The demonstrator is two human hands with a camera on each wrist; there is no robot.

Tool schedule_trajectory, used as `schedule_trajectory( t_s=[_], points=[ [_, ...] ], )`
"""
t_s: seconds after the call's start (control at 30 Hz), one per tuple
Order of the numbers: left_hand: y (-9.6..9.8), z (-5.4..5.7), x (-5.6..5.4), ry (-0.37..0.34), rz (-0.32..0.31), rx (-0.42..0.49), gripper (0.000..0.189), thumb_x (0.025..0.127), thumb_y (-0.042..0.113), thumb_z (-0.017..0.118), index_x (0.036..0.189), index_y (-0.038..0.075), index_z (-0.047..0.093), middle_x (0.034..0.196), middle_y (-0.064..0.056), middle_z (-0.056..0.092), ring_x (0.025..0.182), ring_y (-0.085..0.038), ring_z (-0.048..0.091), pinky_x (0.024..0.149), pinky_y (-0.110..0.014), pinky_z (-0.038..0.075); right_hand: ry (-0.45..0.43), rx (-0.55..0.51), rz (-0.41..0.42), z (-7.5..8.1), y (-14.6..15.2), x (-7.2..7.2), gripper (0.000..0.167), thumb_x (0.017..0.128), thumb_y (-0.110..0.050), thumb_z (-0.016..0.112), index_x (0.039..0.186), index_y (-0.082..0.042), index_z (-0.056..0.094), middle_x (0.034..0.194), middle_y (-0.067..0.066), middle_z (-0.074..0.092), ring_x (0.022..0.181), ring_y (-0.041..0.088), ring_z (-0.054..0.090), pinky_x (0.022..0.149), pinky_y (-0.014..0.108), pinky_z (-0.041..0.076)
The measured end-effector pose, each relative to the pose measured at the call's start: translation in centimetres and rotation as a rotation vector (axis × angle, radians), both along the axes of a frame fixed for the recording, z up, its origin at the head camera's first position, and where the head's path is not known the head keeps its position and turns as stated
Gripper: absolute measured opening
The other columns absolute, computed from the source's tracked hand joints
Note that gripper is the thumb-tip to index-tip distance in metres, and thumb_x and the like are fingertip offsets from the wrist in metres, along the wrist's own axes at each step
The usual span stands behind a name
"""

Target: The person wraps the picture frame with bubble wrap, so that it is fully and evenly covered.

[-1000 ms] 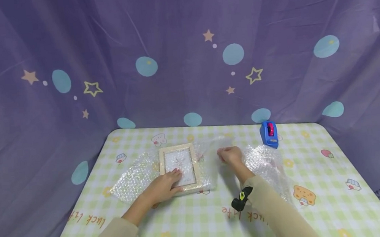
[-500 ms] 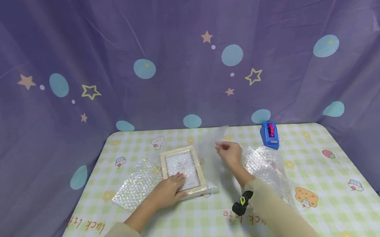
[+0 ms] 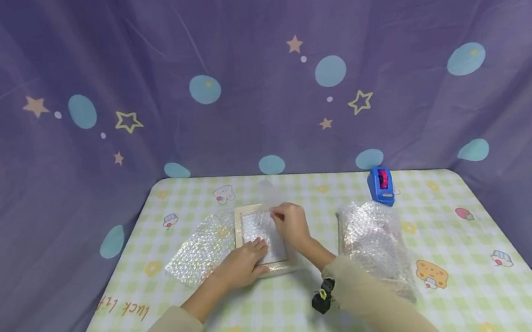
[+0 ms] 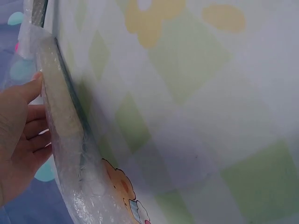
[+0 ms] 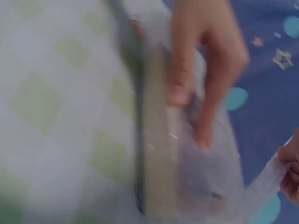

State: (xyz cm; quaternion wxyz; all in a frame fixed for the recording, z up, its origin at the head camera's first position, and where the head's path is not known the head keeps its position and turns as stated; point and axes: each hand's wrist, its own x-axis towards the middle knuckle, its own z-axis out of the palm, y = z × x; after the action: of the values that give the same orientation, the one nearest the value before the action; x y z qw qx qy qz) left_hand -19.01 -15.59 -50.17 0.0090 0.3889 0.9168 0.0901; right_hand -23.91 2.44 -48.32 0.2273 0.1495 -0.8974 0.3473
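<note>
A light wooden picture frame [image 3: 239, 230] lies on the table on a sheet of bubble wrap [image 3: 202, 249], which spreads out to its left. My left hand [image 3: 241, 265] rests on the frame's lower part, fingers extended over the wrap-covered front. With thumb and fingers, my right hand [image 3: 293, 227] pinches the wrap's right flap, drawn over the frame's right side. In the right wrist view the pinched wrap [image 5: 264, 186] stretches up to my right hand [image 5: 290, 170], while the frame's pale edge [image 5: 156, 140] is blurred. The left wrist view shows plastic around the frame's side [image 4: 60, 93].
To the right lies a bubble-wrapped flat bundle [image 3: 375, 246]. Behind it stands a blue tape dispenser [image 3: 381, 187] with a pink core. A green checked cloth [image 3: 262, 321] covers the table, and a purple curtain [image 3: 252, 124] hangs behind.
My right hand has moved left, bringing the wrap's right flap from beside the frame across its right side. The left hand stays on the frame, which has shifted slightly right in view.
</note>
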Motion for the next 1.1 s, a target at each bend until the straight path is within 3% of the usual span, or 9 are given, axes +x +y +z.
schedule_trajectory(
  t_s=[0.2,0.37,0.53,0.8,1.03,1.1],
  points=[
    [-0.2,-0.2,-0.1,-0.011,-0.01,0.038,0.05,0.092,0.036,0.061,0.122,-0.004,0.062,0.136,-0.026,0.055,0.125,-0.038,0.055,0.101,-0.045,0.051,-0.062,0.238,-0.006,-1.2,-3.4,0.5,0.013,0.08,0.003,0.069,0.088,-0.005,0.077,0.078,0.008,0.073,0.07,0.018,0.068,0.068,0.023,0.059],
    [-0.3,-0.6,-0.1,0.04,-0.022,0.082,0.033,0.089,0.035,0.065,0.101,0.004,0.068,0.123,-0.018,0.065,0.102,-0.025,0.064,0.085,-0.037,0.057,-0.057,0.363,-0.064,-2.3,-4.7,0.4,0.017,0.073,0.004,0.067,0.07,-0.011,0.075,0.064,0.002,0.066,0.06,0.014,0.062,0.057,0.022,0.055],
    [-0.3,-0.6,-0.4,0.04,-0.018,0.087,0.031,0.088,0.034,0.066,0.102,0.006,0.067,0.12,-0.015,0.066,0.098,-0.022,0.064,0.084,-0.035,0.057,-0.06,0.477,-0.084,-2.9,-5.0,0.1,0.014,0.069,-0.003,0.071,0.059,-0.014,0.069,0.062,-0.001,0.062,0.058,0.013,0.058,0.055,0.023,0.054],
    [-0.5,-0.7,-0.4,0.019,-0.027,0.076,0.035,0.09,0.035,0.064,0.108,0.005,0.066,0.134,-0.021,0.058,0.107,-0.026,0.064,0.087,-0.036,0.057,-0.115,0.532,-0.034,-3.2,-5.0,-0.1,0.01,0.071,-0.008,0.073,0.063,-0.012,0.07,0.069,0.001,0.067,0.065,0.014,0.061,0.059,0.022,0.056],
    [-0.3,-1.1,-0.5,-0.005,-0.005,0.093,0.039,0.091,0.038,0.062,0.113,0.005,0.064,0.115,-0.01,0.066,0.097,-0.018,0.062,0.079,-0.029,0.056,-0.157,0.452,0.08,-2.6,-4.2,0.0,0.014,0.079,-0.006,0.07,0.066,-0.011,0.072,0.068,0.0,0.064,0.063,0.012,0.059,0.06,0.018,0.054],
    [-0.3,-1.2,-0.5,-0.009,0.015,0.098,0.043,0.091,0.039,0.062,0.115,0.004,0.064,0.117,-0.012,0.066,0.101,-0.021,0.064,0.083,-0.032,0.057,-0.139,0.472,0.136,-2.3,-3.8,-0.2,0.013,0.079,-0.007,0.07,0.067,-0.012,0.073,0.067,-0.001,0.062,0.062,0.011,0.057,0.059,0.017,0.052]
  ],
)
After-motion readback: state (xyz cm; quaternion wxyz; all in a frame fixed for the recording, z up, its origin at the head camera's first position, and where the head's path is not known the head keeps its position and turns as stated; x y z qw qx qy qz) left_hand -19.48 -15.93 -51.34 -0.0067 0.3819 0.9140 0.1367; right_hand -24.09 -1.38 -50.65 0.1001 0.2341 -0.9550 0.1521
